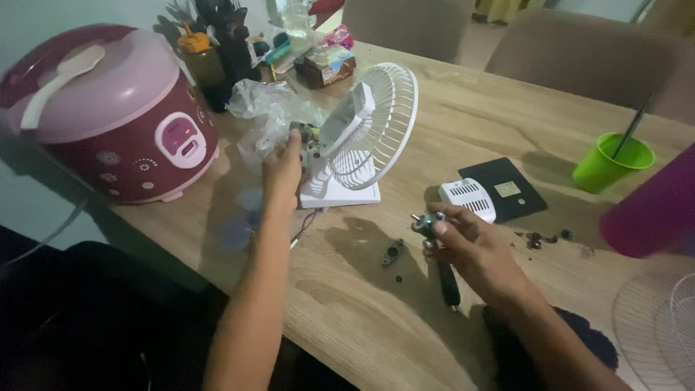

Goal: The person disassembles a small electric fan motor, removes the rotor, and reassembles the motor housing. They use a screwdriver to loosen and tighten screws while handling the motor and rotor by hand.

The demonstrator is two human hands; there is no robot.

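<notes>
Right hand [474, 250]: nearest the camera, at about 5 o'clock in the view, fingers curled shut around a small metal motor part [427, 226] whose short shaft sticks out toward 9 o'clock.
Screwdriver [449, 281]: dark handle lying on the tabletop [463, 123] just beneath the right hand, tip toward 6 o'clock.
Small metal bracket [393, 252]: flat on the tabletop at 9 o'clock from the right hand, near it but apart.
Left hand [284, 170]: stretched out toward 12 o'clock, fingers closed on the rear of the small white desk fan [365, 137], where its motor sits; exactly what the fingertips pinch cannot be told.
Fan: stands upright on its white base in mid-table, grille facing 3 o'clock.
Crumpled clear plastic bag [264, 108]: just beside the left hand, at its 11 o'clock.
White vented cover [469, 198]: at 12 o'clock from the right hand, touching a flat black plate [510, 181].
Loose screws [543, 237]: 3 o'clock from the right hand.
Pink rice cooker [108, 108]: 9 o'clock edge of the tabletop.
Green cup [612, 163]: at 2 o'clock, a dark stick standing in it.
</notes>
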